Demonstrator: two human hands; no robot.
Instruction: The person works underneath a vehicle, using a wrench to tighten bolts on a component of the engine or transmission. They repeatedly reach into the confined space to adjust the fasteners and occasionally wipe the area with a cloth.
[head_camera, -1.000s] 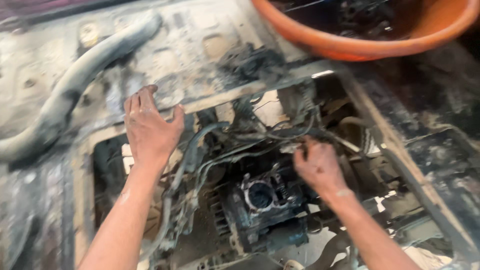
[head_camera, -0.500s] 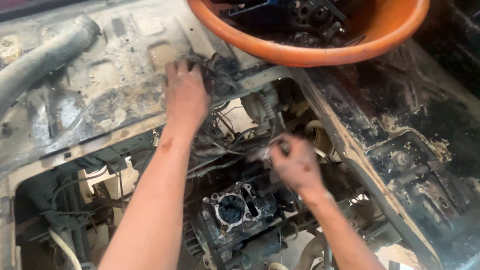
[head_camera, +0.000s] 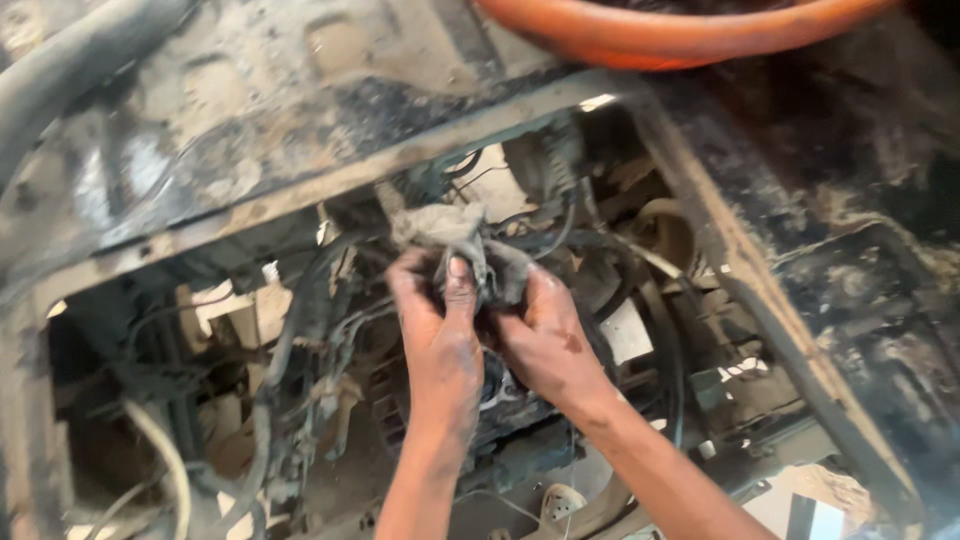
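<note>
A grimy, crumpled grey rag (head_camera: 450, 235) is clamped between the fingers of the left hand (head_camera: 440, 330) and right hand (head_camera: 545, 335). It is held above the greasy engine (head_camera: 510, 420), inside the open bay beneath the orange basin (head_camera: 680, 35).

A rag (head_camera: 450, 232) sits at the middle of the view, held between the left hand (head_camera: 435, 330) and the right hand (head_camera: 545, 340), which touch each other just below it. Under both hands, down inside the opening of the vehicle floor panel (head_camera: 260, 110), lies the engine (head_camera: 510, 420). Left of the hands, cables (head_camera: 265, 400) hang down within the opening. Behind the opening, the floor panel runs across the top, with a thick hose (head_camera: 70, 60) lying on it at the far left. A basin (head_camera: 660, 30) rests at the top edge, right of the hose. A frame rail (head_camera: 760, 290) borders the opening on the right.
</note>
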